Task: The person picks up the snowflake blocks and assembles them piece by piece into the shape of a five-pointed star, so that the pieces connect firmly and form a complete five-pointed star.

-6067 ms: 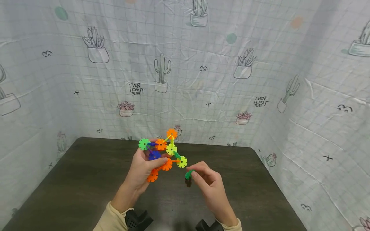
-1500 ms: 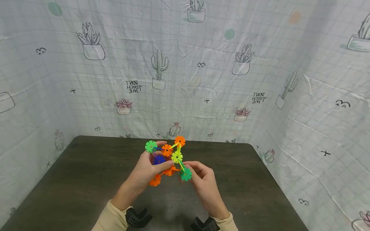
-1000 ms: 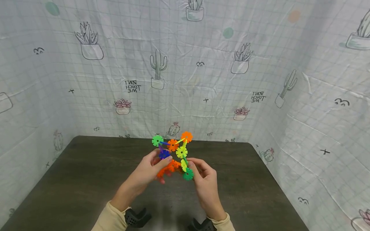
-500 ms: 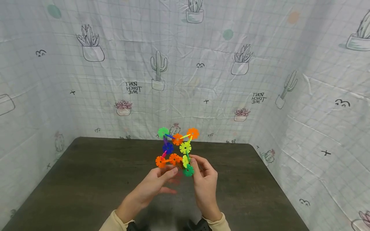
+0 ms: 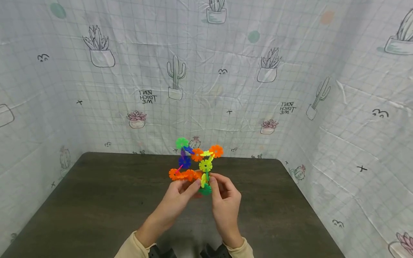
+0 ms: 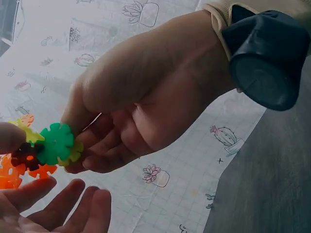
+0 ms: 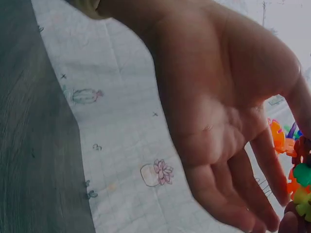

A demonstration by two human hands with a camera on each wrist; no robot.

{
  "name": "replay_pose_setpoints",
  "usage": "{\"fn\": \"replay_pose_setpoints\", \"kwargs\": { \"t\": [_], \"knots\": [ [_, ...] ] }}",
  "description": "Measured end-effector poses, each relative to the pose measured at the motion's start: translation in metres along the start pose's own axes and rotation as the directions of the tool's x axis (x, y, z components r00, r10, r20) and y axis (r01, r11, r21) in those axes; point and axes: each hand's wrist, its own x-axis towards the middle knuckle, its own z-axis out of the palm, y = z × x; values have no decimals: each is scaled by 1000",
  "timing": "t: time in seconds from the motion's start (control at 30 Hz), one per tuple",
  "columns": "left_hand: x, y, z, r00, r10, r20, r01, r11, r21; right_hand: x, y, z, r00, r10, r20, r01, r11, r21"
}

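Note:
In the head view, both hands hold up a frame of slotted plastic snowflake discs (image 5: 205, 165), joined edge to edge in orange, yellow, green, blue and purple. My left hand (image 5: 175, 200) grips its lower edge, its thumb by the yellow corner disc (image 5: 204, 180). Against that same corner, my right hand (image 5: 227, 199) pinches the discs between thumb and fingers, just above the dark green disc (image 5: 205, 189). The left wrist view shows a brown disc (image 6: 25, 154) beside the green disc (image 6: 57, 143), near the left thumb. Fingers cover part of the lower joints.
Below the hands lies a dark wooden table (image 5: 96, 200). A pale cloth (image 5: 206, 71) printed with cactus drawings hangs around its back and sides. Black wrist devices (image 5: 214, 251) sit at both cuffs.
Earlier, my right hand held the green and brown discs apart from the frame; now they are at its lower right corner. My left hand let go, then gripped the lower edge; the frame tilted.

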Motion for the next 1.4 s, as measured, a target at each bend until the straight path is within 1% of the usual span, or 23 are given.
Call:
{"fn": "replay_pose_setpoints", "kwargs": {
  "t": [0.1, 0.17, 0.33, 0.43, 0.57, 0.67, 0.73, 0.83, 0.97, 1.07, 1.13, 1.3, 1.4],
  "knots": [
    [0, 3, -1, 1000, 21, 6, -21, 1000, -22, 1, 2, 0, 999, -39, -3, 39, 999, -20],
    [-1, 4, -1, 1000, 26, 16, -26, 999, -44, 1, 4, 0, 996, -87, -5, 86, 996, -36],
    [-3, 8, -4, 997, 41, 61, -34, 993, -116, 0, 6, 2, 971, -240, 1, 239, 966, -95],
    [-4, 9, -6, 996, 46, 71, -35, 989, -142, 1, 5, 3, 962, -274, 2, 272, 957, -102],
    [-4, 12, -9, 997, 30, 65, -22, 991, -131, 1, 4, 3, 962, -272, -7, 270, 958, -94],
    [-5, 14, -11, 999, 17, 45, -13, 997, -81, 1, 3, 1, 966, -256, -17, 254, 963, -87],
    [-6, 15, -13, 999, 19, 31, -18, 999, -33, 1, 3, 0, 969, -246, -20, 244, 967, -72],
    [-7, 17, -15, 1000, 27, 3, -28, 997, 67, 1, 2, -3, 973, -230, -22, 229, 972, -46],
    [-8, 17, -17, 997, 45, -56, -33, 979, 202, 0, 2, -7, 982, -191, -11, 191, 981, -27],
    [-8, 15, -18, 995, 60, -84, -37, 967, 252, -3, 3, -9, 987, -163, 12, 163, 986, -19],
    [-8, 13, -19, 994, 78, -75, -57, 967, 247, -4, 3, -10, 988, -153, 30, 153, 988, -13],
    [-6, 7, -23, 992, 123, 2, -122, 983, 136, -6, 5, -10, 987, -143, 72, 144, 990, -5],
    [-5, 4, -24, 992, 126, 23, -128, 988, 90, -7, 6, -10, 985, -148, 84, 149, 989, -9]
  ]
}}
